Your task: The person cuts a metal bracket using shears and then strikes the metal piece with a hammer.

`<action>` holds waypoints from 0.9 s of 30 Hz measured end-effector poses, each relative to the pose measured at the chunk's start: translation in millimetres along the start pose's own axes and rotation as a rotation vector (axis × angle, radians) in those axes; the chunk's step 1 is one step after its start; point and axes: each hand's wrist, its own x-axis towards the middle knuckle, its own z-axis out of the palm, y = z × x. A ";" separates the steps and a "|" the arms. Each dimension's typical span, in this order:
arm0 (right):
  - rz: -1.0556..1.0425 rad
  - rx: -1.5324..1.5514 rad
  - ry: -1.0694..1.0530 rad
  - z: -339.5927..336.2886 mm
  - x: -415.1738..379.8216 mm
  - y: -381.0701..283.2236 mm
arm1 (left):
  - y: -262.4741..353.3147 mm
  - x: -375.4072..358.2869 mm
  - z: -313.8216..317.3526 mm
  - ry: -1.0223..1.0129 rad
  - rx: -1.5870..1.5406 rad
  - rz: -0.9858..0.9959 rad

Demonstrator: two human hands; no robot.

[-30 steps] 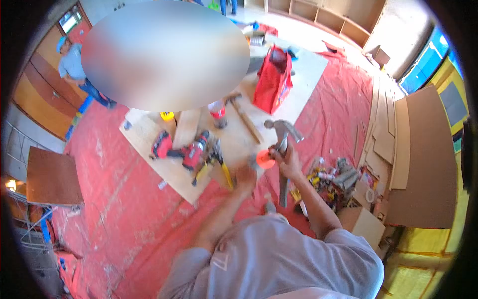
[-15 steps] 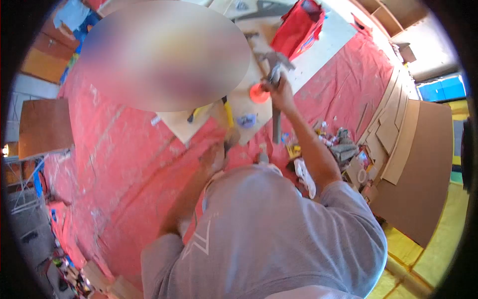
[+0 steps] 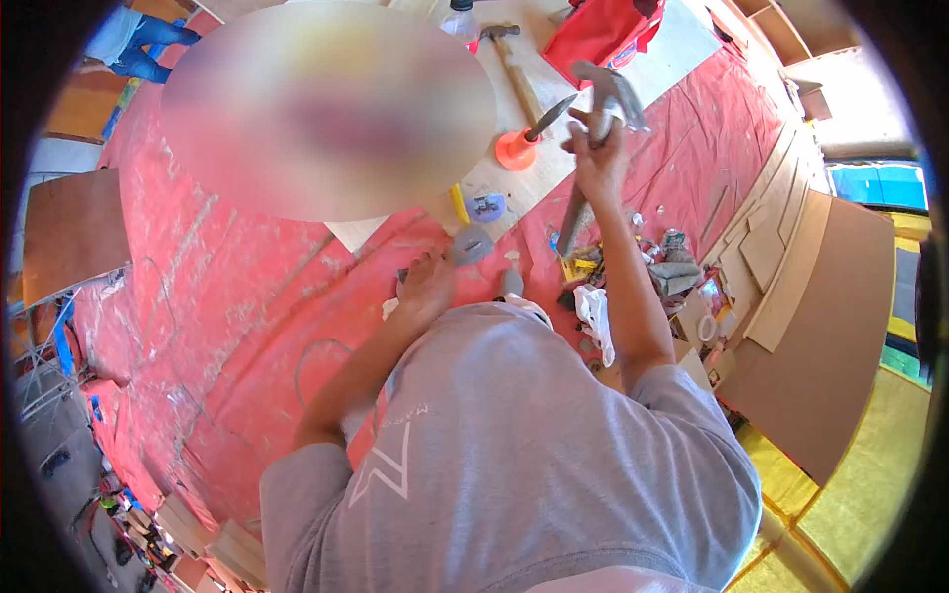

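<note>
My right hand (image 3: 598, 163) is closed around a hammer (image 3: 615, 91), gripping it high near the metal head, with the handle hanging down below the hand. Left of it, on the wooden board, stands an orange round piece (image 3: 516, 150) with a dark pointed metal blade (image 3: 551, 119) slanting up from it. My left hand (image 3: 430, 282) is low over the red sheet with fingers curled; what they hold, if anything, is hidden. Close to its fingertips is a grey round disc (image 3: 472, 244). Just above lie a yellow handle-like piece (image 3: 459, 205) and a pale purple round item (image 3: 485, 207).
A second hammer (image 3: 514, 64) with a wooden handle lies on the board, near a bottle (image 3: 461, 25) and a red bag (image 3: 603, 40). A blurred oval hides much of the upper left. Clutter (image 3: 677, 267) and sheet panels (image 3: 811, 326) lie right. A person (image 3: 148, 44) is upper left.
My right hand has moved right, away from the orange piece, carrying the hammer. My left hand has shifted slightly up, and the grey disc now shows beside it.
</note>
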 end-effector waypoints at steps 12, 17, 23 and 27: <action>0.215 -0.580 -0.791 -57.1 -163.4 -11.3 | 14.2 11.6 -17.3 -0.161 -0.045 -0.103; 0.272 -0.593 -0.843 -35.6 -179.6 -11.4 | -0.3 12.3 15.1 -0.142 -0.015 -0.010; 0.183 -0.861 -0.878 -23.2 -165.8 13.7 | 5.2 3.7 16.9 -0.036 0.103 0.035; 0.040 -0.682 -0.717 -31.5 -159.8 -0.3 | 5.7 9.9 31.0 0.049 0.117 -0.040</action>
